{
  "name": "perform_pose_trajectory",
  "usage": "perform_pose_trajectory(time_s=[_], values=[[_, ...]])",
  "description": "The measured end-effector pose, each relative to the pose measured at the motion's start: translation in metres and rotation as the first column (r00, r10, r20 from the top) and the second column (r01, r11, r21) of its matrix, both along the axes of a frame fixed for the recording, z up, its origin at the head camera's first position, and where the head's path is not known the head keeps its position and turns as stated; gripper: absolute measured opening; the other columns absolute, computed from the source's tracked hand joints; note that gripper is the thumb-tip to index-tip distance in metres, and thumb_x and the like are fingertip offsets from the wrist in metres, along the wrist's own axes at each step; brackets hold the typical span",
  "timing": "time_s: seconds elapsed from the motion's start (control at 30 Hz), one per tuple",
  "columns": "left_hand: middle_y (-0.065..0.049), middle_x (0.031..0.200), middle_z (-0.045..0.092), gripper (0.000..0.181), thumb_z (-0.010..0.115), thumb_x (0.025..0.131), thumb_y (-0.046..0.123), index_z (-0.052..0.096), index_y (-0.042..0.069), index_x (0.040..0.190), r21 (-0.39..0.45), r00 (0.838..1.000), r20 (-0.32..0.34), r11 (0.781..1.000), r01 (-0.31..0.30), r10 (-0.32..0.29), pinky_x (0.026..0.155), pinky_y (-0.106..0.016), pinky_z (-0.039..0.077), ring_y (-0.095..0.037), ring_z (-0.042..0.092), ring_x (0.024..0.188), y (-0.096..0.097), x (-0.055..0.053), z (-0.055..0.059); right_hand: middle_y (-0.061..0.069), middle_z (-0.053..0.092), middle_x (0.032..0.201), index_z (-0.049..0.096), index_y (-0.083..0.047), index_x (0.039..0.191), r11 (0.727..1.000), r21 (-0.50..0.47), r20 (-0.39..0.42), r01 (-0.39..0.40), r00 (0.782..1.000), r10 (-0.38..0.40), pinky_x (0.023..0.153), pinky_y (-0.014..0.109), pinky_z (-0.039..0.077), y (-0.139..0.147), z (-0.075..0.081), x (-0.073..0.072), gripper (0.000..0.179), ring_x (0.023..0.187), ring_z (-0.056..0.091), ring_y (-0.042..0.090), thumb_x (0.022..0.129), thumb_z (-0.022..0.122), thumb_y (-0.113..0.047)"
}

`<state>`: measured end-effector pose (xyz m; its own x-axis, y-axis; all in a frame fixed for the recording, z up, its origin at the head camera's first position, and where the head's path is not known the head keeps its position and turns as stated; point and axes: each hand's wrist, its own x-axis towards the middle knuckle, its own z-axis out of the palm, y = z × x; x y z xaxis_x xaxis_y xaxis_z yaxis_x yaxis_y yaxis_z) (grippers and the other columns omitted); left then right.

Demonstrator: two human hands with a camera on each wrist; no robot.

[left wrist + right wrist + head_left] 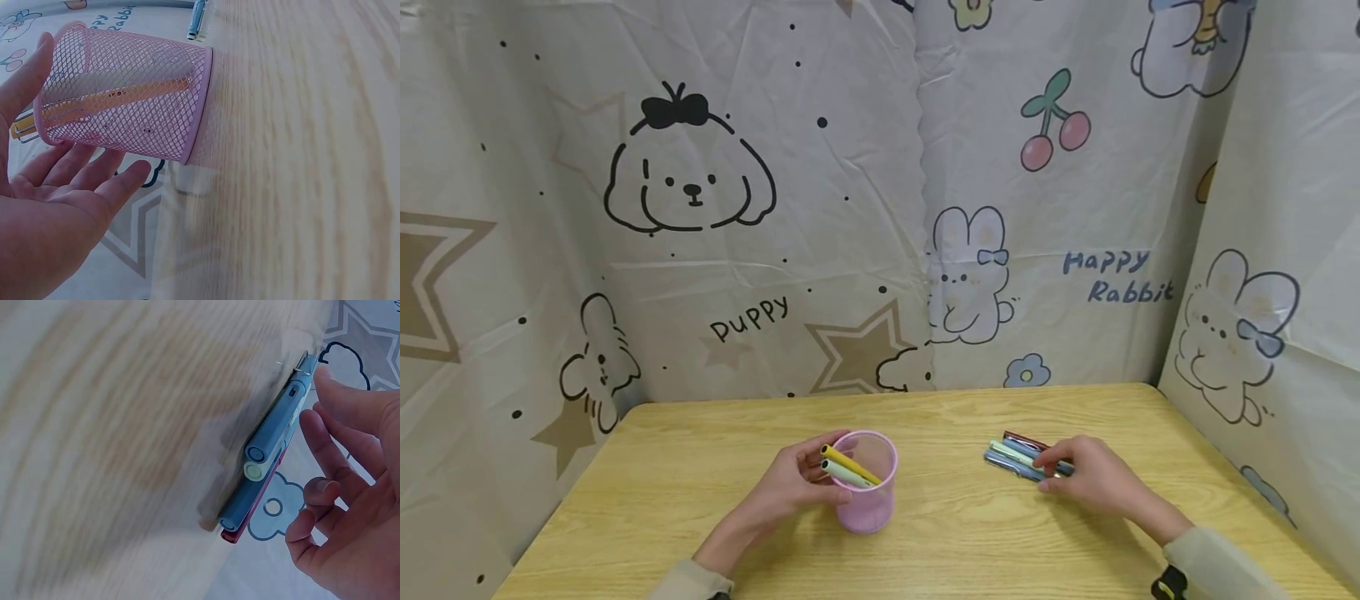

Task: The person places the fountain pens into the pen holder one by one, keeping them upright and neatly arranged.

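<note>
My left hand [792, 482] holds a pink mesh pen holder [867, 510] near its rim, thumb on the near side and fingers round the far side. The holder stands upright on the table. A yellow pen [857, 468] and a pale green pen [842, 474] lean inside it, their ends sticking out toward that hand. Over a row of pens at the right, my right hand [1097, 477] has its thumb and fingertips right at them. The row has a dark red pen [230, 537], a light green pen [254, 470] and two blue ones, including the front blue pen [275, 422].
Both hands work above a light wooden table [947, 533]. A printed cloth [850, 208] with cartoon animals and stars hangs behind it and along both sides. Between the pen holder and the row of pens lies a stretch of tabletop.
</note>
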<state>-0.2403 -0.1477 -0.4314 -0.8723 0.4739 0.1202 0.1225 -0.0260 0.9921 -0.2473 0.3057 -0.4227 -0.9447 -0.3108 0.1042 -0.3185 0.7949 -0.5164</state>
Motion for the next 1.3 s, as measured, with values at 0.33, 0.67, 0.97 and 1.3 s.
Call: perform_pose_trajectory(time_s=[0.33, 0.67, 0.97, 1.3], values=[[-0.025, 0.155, 0.049, 0.092, 0.09, 0.083, 0.001, 0.038, -0.008, 0.158, 0.02, 1.0, 0.012, 1.0, 0.002, -0.002, 0.104, -0.03, 0.052, -0.03, 0.061, 0.13, 0.001, 0.0, 0.002, -0.01, 0.068, 0.088, 0.083, -0.012, 0.102, 0.998, 0.06, -0.039, -0.019, 0.999, 0.022, 0.076, 0.039, 0.052, -0.004, 0.0, -0.009, 0.025, 0.083, 0.059, 0.015, 0.08, 0.093, -0.017], [-0.024, 0.154, 0.051, 0.089, 0.089, 0.083, 0.001, 0.04, -0.007, 0.157, 0.017, 1.0, 0.025, 1.0, -0.012, 0.011, 0.101, -0.029, 0.054, -0.027, 0.065, 0.124, 0.002, 0.002, 0.003, -0.009, 0.071, 0.092, 0.084, -0.014, 0.097, 0.997, 0.077, -0.058, -0.026, 0.998, 0.031, 0.074, 0.038, 0.053, -0.005, -0.005, -0.016, 0.023, 0.084, 0.061, 0.013, 0.077, 0.095, -0.016], [-0.025, 0.153, 0.052, 0.087, 0.089, 0.083, 0.001, 0.043, -0.005, 0.157, 0.017, 1.0, 0.025, 1.0, -0.013, 0.013, 0.101, -0.03, 0.054, -0.027, 0.066, 0.123, 0.001, 0.002, 0.002, -0.008, 0.073, 0.094, 0.084, -0.016, 0.096, 0.997, 0.068, -0.055, -0.019, 0.998, 0.023, 0.077, 0.042, 0.055, -0.007, -0.006, -0.018, 0.023, 0.086, 0.063, 0.014, 0.076, 0.096, -0.017], [-0.025, 0.153, 0.051, 0.089, 0.089, 0.083, -0.001, 0.04, -0.008, 0.157, 0.032, 1.0, 0.008, 0.999, 0.005, -0.005, 0.104, -0.03, 0.052, -0.03, 0.061, 0.13, 0.0, 0.0, 0.0, -0.008, 0.072, 0.09, 0.083, -0.015, 0.095, 0.998, 0.061, -0.057, -0.031, 0.998, 0.035, 0.075, 0.04, 0.053, -0.008, -0.006, -0.018, 0.022, 0.084, 0.062, 0.015, 0.076, 0.096, -0.013]])
